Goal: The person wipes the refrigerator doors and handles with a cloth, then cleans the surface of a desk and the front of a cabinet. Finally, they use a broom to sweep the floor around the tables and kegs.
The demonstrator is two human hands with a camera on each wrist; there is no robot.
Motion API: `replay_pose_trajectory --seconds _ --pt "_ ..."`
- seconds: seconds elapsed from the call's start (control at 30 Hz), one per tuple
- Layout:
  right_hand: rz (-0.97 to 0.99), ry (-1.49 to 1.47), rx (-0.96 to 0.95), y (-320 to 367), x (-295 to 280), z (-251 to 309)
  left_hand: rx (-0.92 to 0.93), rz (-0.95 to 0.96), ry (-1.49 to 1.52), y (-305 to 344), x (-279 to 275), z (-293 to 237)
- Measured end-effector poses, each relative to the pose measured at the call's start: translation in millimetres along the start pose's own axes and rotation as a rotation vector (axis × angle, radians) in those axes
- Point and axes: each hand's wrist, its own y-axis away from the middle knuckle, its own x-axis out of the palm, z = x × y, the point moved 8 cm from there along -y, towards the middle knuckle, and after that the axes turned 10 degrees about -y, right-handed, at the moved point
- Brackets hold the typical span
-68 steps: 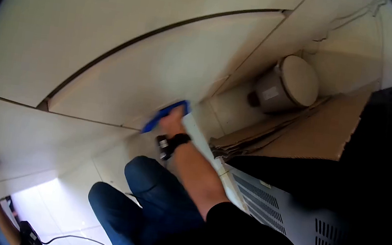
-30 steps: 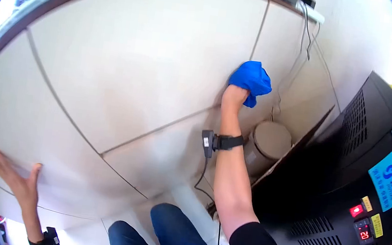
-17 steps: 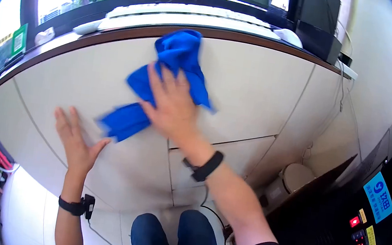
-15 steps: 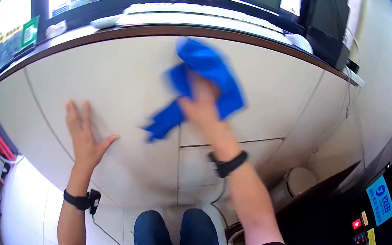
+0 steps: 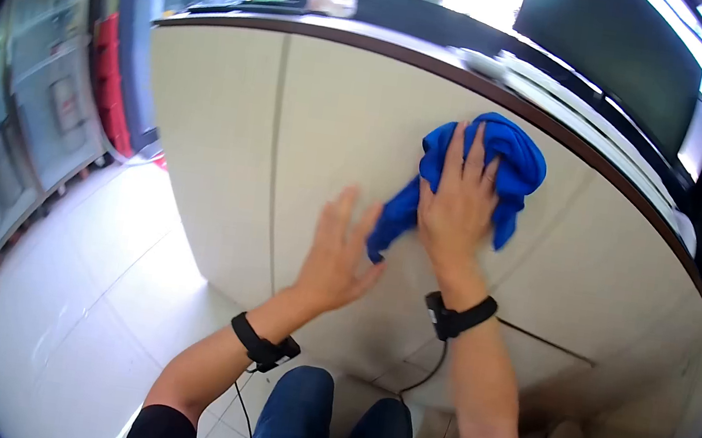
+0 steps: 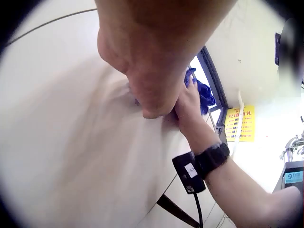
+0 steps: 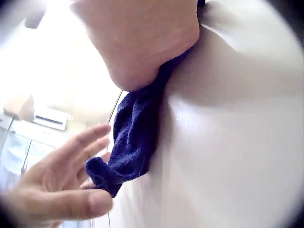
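My right hand [image 5: 458, 211] lies with fingers spread over a bunched blue cloth [image 5: 522, 166], pressing it to the cream front panel [image 5: 355, 122] just below the countertop edge. A tail of the cloth hangs down to the left. Beside that tail my left hand [image 5: 335, 257] is raised, fingers extended and slightly blurred. In the right wrist view, the thumb and fingers of the left hand [image 7: 57, 185] stand apart around the loose end of the cloth [image 7: 135, 135]. The left wrist view shows the right hand [image 6: 190, 102] beyond the near hand, which hides much of the cloth.
The brown-edged countertop [image 5: 373, 50] carries a monitor [image 5: 612, 54] and a white keyboard [image 5: 578, 111]. A glass-fronted cabinet [image 5: 50, 82] stands at the left on the tiled floor [image 5: 92, 300]. Cables hang from both wrist cameras. My knees [image 5: 299, 407] are close to the panel.
The right hand has gone from wiping low near the floor to the upper panel with the cloth. The left hand has come off the panel's left side toward the cloth. The head view has swung left.
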Motion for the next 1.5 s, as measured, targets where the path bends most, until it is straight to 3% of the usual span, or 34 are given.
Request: replay_pose_trajectory --seconds 0.1,0.23,0.27,0.4,0.47,0.57,0.6,0.73,0.87,0.9,0.97,1.03,1.1,1.13,1.23,1.27,1.33,1.37,1.4,1.43,1.5 --pt "0.116 -0.182 -0.032 -4 27 -2 0.008 0.058 0.001 18 1 -1" --pt "0.145 -0.064 -0.304 -21 46 35 -0.052 0.252 -0.023 58 -6 6" --pt "0.329 -0.221 -0.213 -26 61 43 -0.117 0.318 0.004 72 -10 10" --pt "0.495 -0.475 -0.263 -30 96 89 -0.42 0.465 -0.001 134 -39 22" --pt "1.119 -0.4 -0.205 11 146 105 -0.564 0.503 -0.041 163 -66 24" --pt "1.066 -0.75 -0.227 100 208 78 -0.789 0.559 -0.112 197 -106 20" --pt "0.998 -0.854 -0.216 117 209 70 -0.865 0.59 -0.139 207 -122 18" --pt "0.946 -0.838 -0.133 75 148 72 -0.997 0.606 -0.19 230 -188 6" --pt "1.221 -1.083 0.342 111 127 35 -1.15 0.607 -0.228 241 -253 -12" --pt "1.221 -1.077 0.343 114 121 26 -1.217 0.598 -0.228 246 -269 -15" --pt "1.498 -0.722 -0.072 146 110 21 -1.291 0.589 -0.271 259 -298 -23" --pt "1.789 -0.298 -0.04 214 93 -25 -1.389 0.582 -0.315 270 -329 -39" --pt "1.922 -0.615 0.254 245 75 -29 -1.447 0.572 -0.317 279 -353 -55" --pt "1.723 -0.913 0.206 207 59 1 -1.487 0.581 -0.318 289 -367 -69" --pt "1.573 -1.198 0.579 26 14 92 -1.67 0.636 -0.261 324 -404 -104" --pt "1.365 -1.304 0.479 -25 12 104 -1.731 0.664 -0.252 342 -417 -118" --pt "1.084 -1.419 0.474 -133 5 103 -1.689 0.711 -0.385 408 -439 -149" --pt "1.008 -1.467 0.587 -166 9 94 -1.68 0.712 -0.382 405 -454 -151" --pt "0.843 -1.498 0.627 -203 11 84 -1.69 0.833 -0.347 404 -468 -159" --pt "0.785 -1.517 0.829 -226 16 70 -1.7 0.953 -0.315 403 -476 -164" --pt "0.58 -1.424 0.769 -270 27 43 -1.743 0.922 -0.304 392 -493 -162"
